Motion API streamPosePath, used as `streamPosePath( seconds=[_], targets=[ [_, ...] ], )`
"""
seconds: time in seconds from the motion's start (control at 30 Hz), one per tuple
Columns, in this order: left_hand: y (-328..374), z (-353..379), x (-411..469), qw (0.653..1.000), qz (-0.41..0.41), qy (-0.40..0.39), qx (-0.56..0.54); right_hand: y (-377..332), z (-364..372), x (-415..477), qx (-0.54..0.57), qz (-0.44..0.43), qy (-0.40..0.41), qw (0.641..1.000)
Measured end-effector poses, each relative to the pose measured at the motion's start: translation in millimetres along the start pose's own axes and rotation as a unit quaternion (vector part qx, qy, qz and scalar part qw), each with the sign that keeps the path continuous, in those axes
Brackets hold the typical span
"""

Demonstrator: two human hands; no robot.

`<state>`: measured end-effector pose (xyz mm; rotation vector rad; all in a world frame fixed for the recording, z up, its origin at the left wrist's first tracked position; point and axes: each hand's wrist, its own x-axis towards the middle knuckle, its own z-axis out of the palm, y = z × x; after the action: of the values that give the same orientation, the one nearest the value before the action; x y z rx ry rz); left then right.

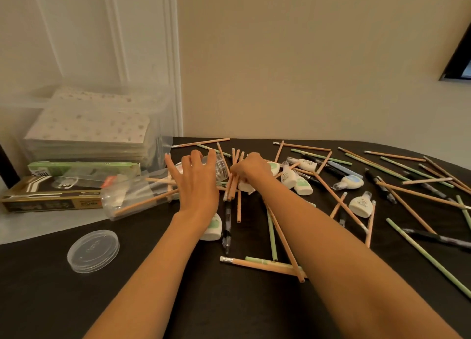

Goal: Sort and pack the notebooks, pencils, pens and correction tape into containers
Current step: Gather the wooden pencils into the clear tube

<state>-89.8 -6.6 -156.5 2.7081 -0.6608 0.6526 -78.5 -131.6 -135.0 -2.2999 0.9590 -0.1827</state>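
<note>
A clear plastic jar (142, 193) lies on its side at mid-left with several peach pencils inside. My left hand (195, 183) rests on the jar near its threaded mouth, fingers spread and fairly straight. My right hand (251, 171) grips a bundle of peach pencils (233, 185) just right of the jar's mouth. Loose peach and green pencils (262, 263), black pens (226, 233) and white correction tapes (359, 205) lie scattered over the black table (178, 300). Patterned notebooks (89, 129) are stacked in a clear bin at the back left.
The jar's clear lid (93, 250) lies flat at front left. A gold-and-brown box (51, 198) and a green box (81, 167) sit in front of the bin. A wall stands right behind the table's far edge.
</note>
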Motion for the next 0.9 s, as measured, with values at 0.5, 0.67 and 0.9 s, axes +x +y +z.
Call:
streamPosePath(
  seconds=[0.5,0.67,0.9],
  targets=[
    [20.9,-11.3,-8.2,0.999,0.039,-0.012,0.015,56.3,-38.9,-23.5,0.544,0.032,0.017,0.839],
    [40.5,-23.1,-23.2,0.997,0.079,-0.008,0.018,70.3,-51.4,-38.6,0.618,0.009,0.077,0.782],
    [63.3,-37.2,-40.3,0.993,0.103,-0.018,-0.049,69.9,-43.8,-67.8,0.586,-0.066,-0.037,0.807]
  ],
)
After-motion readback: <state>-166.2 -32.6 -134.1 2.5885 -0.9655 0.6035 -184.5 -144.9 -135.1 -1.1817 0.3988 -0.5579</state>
